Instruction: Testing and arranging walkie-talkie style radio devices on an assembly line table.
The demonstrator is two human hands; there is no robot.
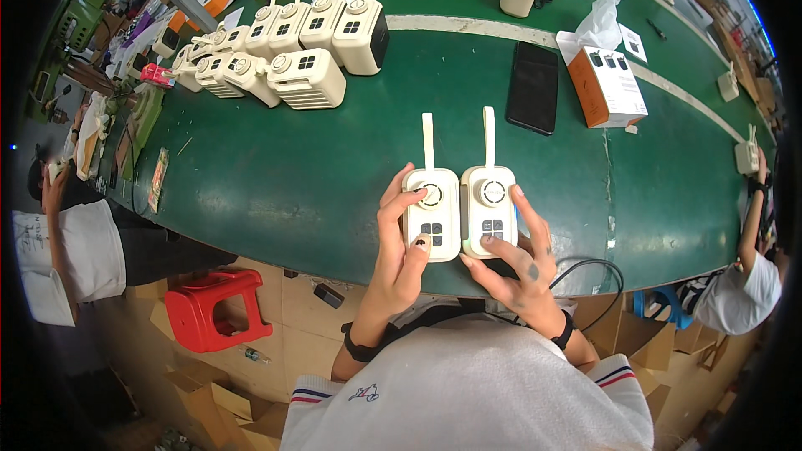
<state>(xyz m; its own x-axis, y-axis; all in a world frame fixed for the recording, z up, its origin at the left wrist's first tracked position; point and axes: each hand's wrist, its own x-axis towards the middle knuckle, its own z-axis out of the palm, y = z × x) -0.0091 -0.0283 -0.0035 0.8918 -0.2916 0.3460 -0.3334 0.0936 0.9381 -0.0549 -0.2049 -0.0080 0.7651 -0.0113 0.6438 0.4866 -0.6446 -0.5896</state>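
Note:
Side by side at the near edge of the green table are two cream devices, each with a round knob, a dark button pad and a strap stretching away from me. My left hand [398, 238] is closed around the left cream device [445, 230], its thumb on the button pad and a finger at the knob. Around the right cream device [476, 221] my right hand [522, 271] is closed, one fingertip on the buttons and another beside the knob. A narrow gap shows between the two devices. What lies under them is hidden.
Several similar cream devices [309, 79] are grouped at the far left. A black phone [533, 88] and an orange-and-white box [614, 92] lie beyond my right hand. A black cable [606, 265] curves by the table edge. A red stool [188, 317] and people sit or stand at both sides.

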